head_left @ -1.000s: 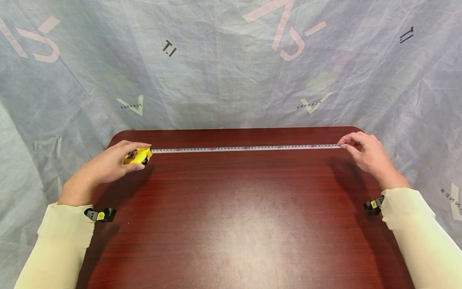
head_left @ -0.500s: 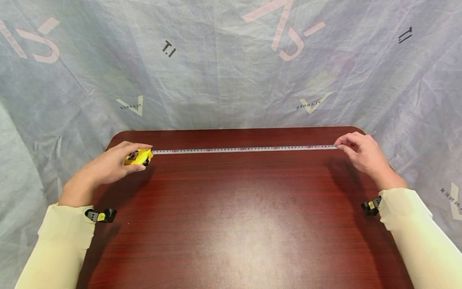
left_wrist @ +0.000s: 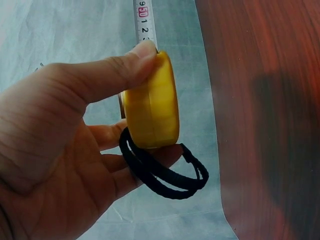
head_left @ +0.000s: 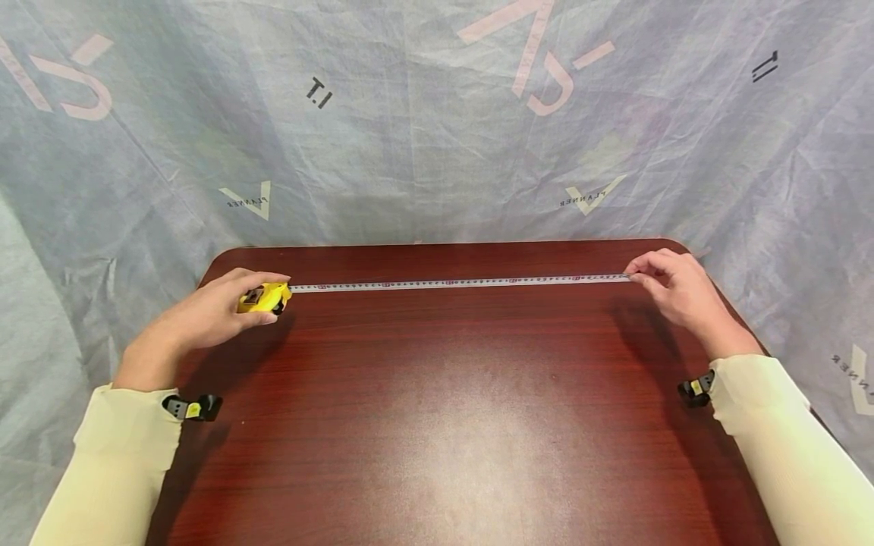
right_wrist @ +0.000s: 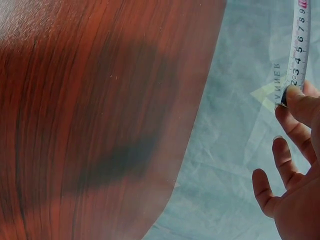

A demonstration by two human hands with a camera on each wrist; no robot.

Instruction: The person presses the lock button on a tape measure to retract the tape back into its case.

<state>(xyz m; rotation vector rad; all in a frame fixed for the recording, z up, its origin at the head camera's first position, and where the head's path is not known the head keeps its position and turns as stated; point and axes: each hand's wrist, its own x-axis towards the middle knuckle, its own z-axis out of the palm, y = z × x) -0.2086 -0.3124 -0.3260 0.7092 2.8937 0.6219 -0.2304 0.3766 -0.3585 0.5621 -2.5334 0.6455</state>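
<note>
My left hand (head_left: 212, 309) grips the yellow case of a tape measure (head_left: 265, 297) between thumb and fingers, at the table's left. In the left wrist view a black wrist strap (left_wrist: 167, 177) hangs from the case (left_wrist: 152, 102), and the blade leaves it near a red 50 mark. The white blade (head_left: 416, 285) runs out nearly straight across the far part of the table. At its free end, my right hand (head_left: 672, 288) pinches the tip between thumb and index finger; in the right wrist view the other fingers (right_wrist: 285, 160) are spread loosely below the blade (right_wrist: 297, 50).
The dark red wooden table (head_left: 437, 394) has rounded far corners. Grey printed fabric (head_left: 410, 121) hangs behind it and on both sides. Shadows of both hands fall on the tabletop. Each wrist wears a small black camera mount (head_left: 194, 408).
My right hand has moved a little left with the blade's end, and the length of blade outside the case has shortened. My left hand with the case stays almost still.
</note>
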